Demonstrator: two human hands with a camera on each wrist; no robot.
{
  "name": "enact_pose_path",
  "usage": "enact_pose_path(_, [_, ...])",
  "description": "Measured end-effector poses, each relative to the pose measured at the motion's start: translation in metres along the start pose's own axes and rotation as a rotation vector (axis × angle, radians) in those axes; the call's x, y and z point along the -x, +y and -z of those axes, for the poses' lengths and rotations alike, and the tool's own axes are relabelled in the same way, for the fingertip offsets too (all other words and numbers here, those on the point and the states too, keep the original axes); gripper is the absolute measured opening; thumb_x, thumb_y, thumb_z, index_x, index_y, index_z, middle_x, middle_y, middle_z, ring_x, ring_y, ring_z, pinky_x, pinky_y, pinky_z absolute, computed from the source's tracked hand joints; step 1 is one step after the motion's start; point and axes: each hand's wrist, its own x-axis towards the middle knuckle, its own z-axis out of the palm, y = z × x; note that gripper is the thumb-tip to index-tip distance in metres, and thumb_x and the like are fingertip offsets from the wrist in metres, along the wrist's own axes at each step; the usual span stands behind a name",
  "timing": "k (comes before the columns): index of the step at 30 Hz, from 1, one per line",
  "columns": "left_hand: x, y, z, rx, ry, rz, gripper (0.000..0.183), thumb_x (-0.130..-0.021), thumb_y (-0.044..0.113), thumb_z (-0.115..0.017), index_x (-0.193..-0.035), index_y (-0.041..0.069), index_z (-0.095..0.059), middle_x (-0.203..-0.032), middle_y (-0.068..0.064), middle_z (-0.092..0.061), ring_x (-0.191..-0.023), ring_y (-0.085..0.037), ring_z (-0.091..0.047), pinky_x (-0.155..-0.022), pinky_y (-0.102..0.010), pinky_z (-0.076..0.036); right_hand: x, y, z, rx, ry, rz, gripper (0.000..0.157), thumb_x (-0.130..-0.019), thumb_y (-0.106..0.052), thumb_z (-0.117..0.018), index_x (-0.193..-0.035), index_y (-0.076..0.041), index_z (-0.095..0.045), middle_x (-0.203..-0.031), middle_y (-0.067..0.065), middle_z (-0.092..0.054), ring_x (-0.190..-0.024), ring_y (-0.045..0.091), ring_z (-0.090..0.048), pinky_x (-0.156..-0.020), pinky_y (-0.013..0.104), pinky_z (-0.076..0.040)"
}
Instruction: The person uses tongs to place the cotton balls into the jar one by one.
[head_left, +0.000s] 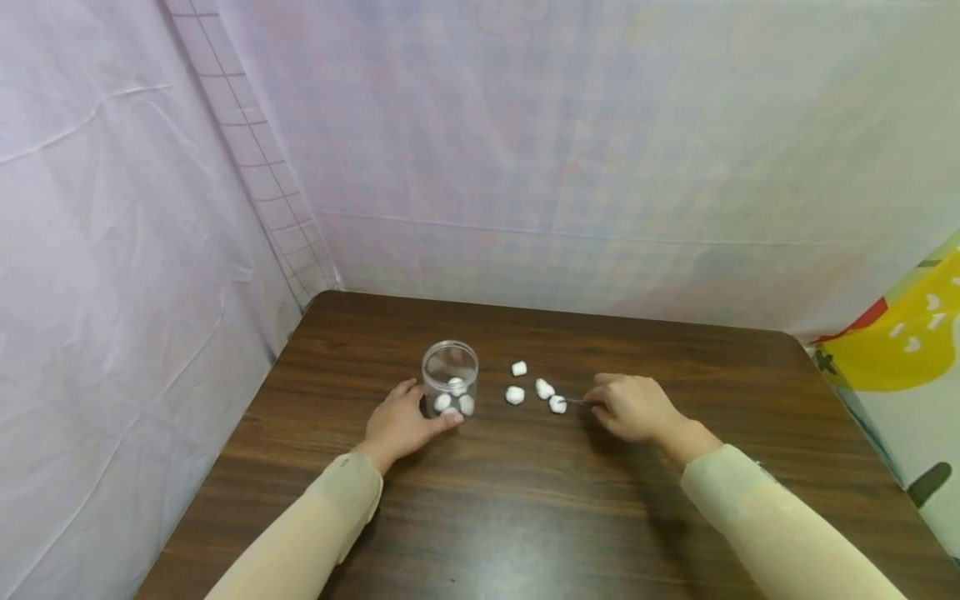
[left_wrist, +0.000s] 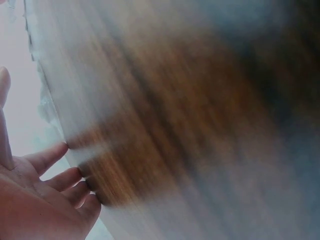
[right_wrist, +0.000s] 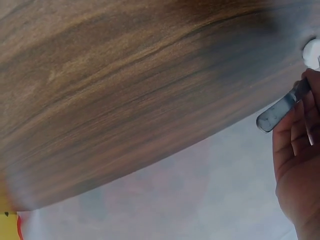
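In the head view a clear round jar [head_left: 450, 364] stands on the table with several white, marshmallow-like pieces inside. My left hand [head_left: 403, 423] holds it low down, thumb across the front and fingers at its left side. The left wrist view shows that hand's fingers [left_wrist: 62, 179] slightly bent against the tabletop; the jar cannot be made out there. My right hand [head_left: 632, 407] pinches a slim metal utensil [right_wrist: 278, 113] with a flat, rounded end. Its thin tip meets a white piece [head_left: 558, 404] on the table; the tip's exact shape is too small to tell.
Three more white pieces lie near that one: one behind [head_left: 519, 368], one to the left [head_left: 514, 395] and one touching or nearly touching it [head_left: 544, 388]. The brown wooden table [head_left: 510, 517] meets a pale cloth [head_left: 555, 167] at the back.
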Motion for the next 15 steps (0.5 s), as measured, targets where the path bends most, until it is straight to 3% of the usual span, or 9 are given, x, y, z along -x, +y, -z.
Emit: enact_pose_path(15, [-0.0002, 0.0007, -0.0006, -0.007, -0.002, 0.007, 0.088, -0.082, 0.070, -0.067, -0.147, 0.012, -0.051, -0.152, -0.019, -0.041, -0.138, -0.038, -0.038, -0.105, -0.062, -0.035, 0.0051, 0.0018, 0.0085, 0.011, 0.026, 0.006, 0.016, -0.078, -0.013, -0.075, -0.093, -0.014, -0.078, -0.079, -0.008, -0.053, -0.057, 0.006, -0.048, -0.047, 0.032, -0.045])
